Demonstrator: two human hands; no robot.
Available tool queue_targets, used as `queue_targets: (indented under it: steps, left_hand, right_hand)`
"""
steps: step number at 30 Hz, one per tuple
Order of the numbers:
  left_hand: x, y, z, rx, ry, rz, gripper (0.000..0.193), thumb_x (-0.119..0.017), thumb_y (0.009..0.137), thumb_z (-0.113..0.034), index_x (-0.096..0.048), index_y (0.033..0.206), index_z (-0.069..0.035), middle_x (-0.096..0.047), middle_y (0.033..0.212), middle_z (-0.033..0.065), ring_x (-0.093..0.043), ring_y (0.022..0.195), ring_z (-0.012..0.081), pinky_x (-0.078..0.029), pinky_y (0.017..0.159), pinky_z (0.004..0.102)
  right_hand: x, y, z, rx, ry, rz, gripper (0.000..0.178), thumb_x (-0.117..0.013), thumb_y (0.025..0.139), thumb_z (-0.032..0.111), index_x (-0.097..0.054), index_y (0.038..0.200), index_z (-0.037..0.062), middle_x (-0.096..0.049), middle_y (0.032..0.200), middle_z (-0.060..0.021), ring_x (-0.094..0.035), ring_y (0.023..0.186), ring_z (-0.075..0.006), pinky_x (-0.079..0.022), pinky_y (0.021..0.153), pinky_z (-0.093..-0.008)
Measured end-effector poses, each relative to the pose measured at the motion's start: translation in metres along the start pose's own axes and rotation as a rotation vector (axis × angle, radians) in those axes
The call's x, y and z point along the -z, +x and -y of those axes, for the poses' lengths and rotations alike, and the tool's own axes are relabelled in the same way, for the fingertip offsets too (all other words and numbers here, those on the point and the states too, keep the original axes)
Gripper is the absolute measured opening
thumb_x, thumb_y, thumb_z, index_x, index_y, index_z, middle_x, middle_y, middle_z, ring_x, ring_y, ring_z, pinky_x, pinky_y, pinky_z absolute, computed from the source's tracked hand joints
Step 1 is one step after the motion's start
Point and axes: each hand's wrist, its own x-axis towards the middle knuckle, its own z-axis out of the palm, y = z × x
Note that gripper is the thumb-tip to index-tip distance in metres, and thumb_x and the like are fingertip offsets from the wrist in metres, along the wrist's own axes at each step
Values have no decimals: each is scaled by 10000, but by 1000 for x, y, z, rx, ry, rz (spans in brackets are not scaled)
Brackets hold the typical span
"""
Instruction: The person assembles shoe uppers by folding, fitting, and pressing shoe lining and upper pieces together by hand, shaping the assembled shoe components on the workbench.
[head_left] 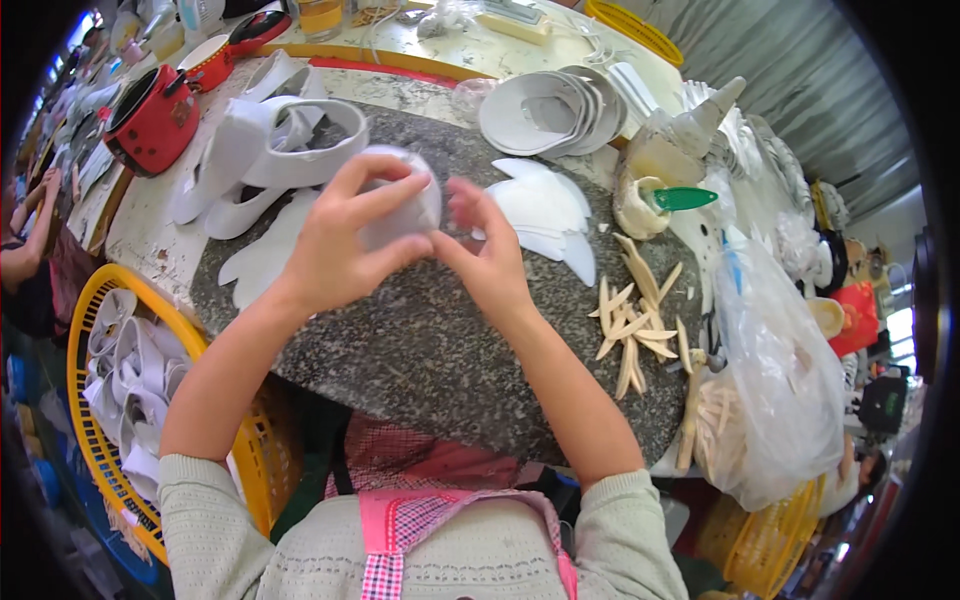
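Head view puts the curled piece [402, 220] just above centre of the frame, held up over the dark slab [420, 350]. My left hand [335, 240] grips it, fingers bent over its top and thumb along its lower edge. My right hand [490, 255] comes in from the other side with nothing pinched: thumb and forefinger stand apart, the thumb tip close by my left thumb at the piece's lower edge. Whether it presses there I cannot tell.

I judge the step in hand to be handling this one piece by its edge. From this pose, the next move calls for a steady left hold and a light right fingertip, since the piece looks thin and could buckle.

White cutouts [545, 210] lie overlapped right of my right hand, with pale strips [630, 330] below them. A green handle [685, 199] juts from a crusted container [632, 215] toward the right. White rings [300, 172] sit upper left; the yellow basket [85, 400] at lower left holds more white pieces [140, 415].
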Motion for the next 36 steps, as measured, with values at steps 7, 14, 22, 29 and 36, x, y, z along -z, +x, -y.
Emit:
queue_targets:
  steps: [7,14,22,29,36]
  left_hand:
    - [18,-12,22,307,-49,-90,295,-561,755,-77,-554,1050,-61,-628,902,113,-615,799,216,-464,738,318]
    - [38,-10,84,-181,731,-40,381,-656,776,-299,-558,1076,-85,-627,931,83,-581,859,268,-400,833,381]
    - [58,-3,112,204,761,-61,598,-673,723,-393,-496,1213,-99,-574,1100,85,-527,1016,249,-373,877,379]
    - [-47,-24,-23,-591,61,261,454,-637,740,-427,-580,1037,-89,-590,996,105,-557,955,233,-365,928,440]
    - [-67,-54,-35,-376,363,524,528,-556,768,-536,-584,1036,-83,-576,868,87,-516,673,170,-366,840,442]
  right_hand:
    - [-26,-1,7,680,-1203,-130,775,-663,600,115,-399,1329,116,-531,1115,-53,-511,997,-192,-330,815,-415]
    - [-53,9,-17,621,-1606,-124,633,-648,664,150,-457,1266,122,-586,912,-28,-538,931,-200,-276,904,-540]
    - [48,-36,37,732,-1687,201,90,-608,657,62,-610,682,149,-593,837,31,-464,1141,-187,-182,993,-616]
    - [70,-71,47,731,-1557,538,131,-577,623,9,-623,729,72,-618,955,-35,-442,1209,-242,-212,1058,-494]
    - [128,-25,29,641,-1257,-327,226,-504,655,-46,-612,830,46,-604,829,-110,-569,814,-301,-461,734,-369]
